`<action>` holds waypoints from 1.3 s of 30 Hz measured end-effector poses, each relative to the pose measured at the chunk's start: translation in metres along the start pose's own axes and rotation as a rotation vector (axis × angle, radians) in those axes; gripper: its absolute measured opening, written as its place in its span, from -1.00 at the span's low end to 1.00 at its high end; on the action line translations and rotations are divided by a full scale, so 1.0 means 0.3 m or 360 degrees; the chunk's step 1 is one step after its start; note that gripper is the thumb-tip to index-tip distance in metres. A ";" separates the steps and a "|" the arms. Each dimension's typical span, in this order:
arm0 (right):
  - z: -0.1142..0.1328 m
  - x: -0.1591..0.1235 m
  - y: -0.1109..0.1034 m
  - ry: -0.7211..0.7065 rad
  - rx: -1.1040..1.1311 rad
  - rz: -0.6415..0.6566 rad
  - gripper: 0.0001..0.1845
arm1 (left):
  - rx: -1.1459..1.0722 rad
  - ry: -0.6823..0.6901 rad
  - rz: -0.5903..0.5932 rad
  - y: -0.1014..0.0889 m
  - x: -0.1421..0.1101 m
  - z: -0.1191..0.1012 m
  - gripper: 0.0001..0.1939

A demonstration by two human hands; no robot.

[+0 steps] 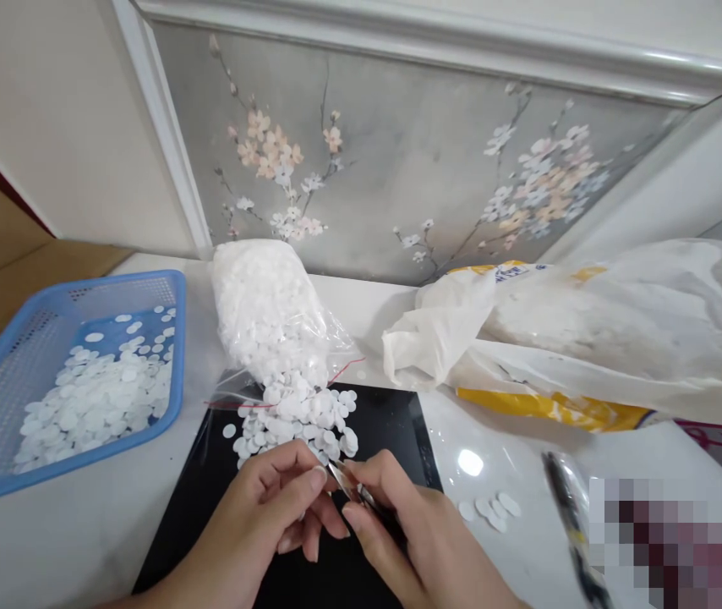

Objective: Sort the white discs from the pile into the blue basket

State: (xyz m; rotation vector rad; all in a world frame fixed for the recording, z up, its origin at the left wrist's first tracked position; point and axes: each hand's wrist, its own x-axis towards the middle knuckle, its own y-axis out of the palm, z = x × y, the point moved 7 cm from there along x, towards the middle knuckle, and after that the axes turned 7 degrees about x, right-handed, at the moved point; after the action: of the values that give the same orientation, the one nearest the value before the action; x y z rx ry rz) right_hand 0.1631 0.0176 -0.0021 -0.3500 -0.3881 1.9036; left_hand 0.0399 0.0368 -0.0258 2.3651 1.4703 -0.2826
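Note:
My right hand grips a small tool with a bright metal tip and a dark handle; whether it is a knife, snips or tweezers I cannot tell. Its tip points at the fingers of my left hand, which are pinched together, thumb against index finger. What they hold is hidden or too small to make out. Just beyond both hands, a heap of thin white discs spills from a clear plastic bag onto a black mat. Red string lies across the bag's mouth.
At left stands a blue plastic basket with many white discs inside. A white and yellow plastic bag lies at back right. Several loose discs rest right of the mat, near a dark, blurred long object. A floral panel rises behind.

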 end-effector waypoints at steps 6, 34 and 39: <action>0.005 -0.006 0.019 -0.0143 -0.0234 -0.0032 -0.94 | 0.0082 0.0052 -0.0034 -0.007 -0.007 0.004 -0.67; 0.019 -0.022 0.018 -0.0306 -0.0466 -0.0121 -0.92 | 0.0208 0.0140 -0.0081 -0.019 -0.005 -0.019 -0.63; 0.009 0.000 -0.035 -0.0165 -0.0493 -0.0200 -0.86 | 0.0203 0.0034 -0.0037 -0.005 -0.001 -0.008 -0.63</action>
State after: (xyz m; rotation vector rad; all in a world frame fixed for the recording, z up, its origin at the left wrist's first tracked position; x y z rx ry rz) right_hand 0.1707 0.0208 0.0047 -0.4216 -0.7613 1.7431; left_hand 0.0385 0.0380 -0.0236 2.4585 1.5329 -0.3680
